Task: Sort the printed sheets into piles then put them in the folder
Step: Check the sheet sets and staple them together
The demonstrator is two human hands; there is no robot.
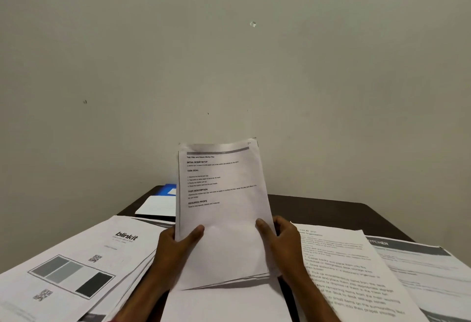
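A thin stack of printed sheets (pixel 221 209) stands upright above the dark table (pixel 318 207), its lower edge resting on a blank white sheet (pixel 224 304). My left hand (pixel 175 247) grips the stack's left edge with the thumb on the front. On the right edge, my right hand (pixel 283 240) holds it the same way. To the left lies a pile topped by a "blinkit" sheet (pixel 76 265). A text-covered pile (pixel 351 270) lies to the right. A blue folder (pixel 169 189) shows at the back, mostly hidden behind the held stack.
A "KITCHEN" headed sheet (pixel 420 268) lies at the far right, reaching the table's edge. A white sheet (pixel 158 205) rests in front of the blue folder. A plain wall rises right behind the table.
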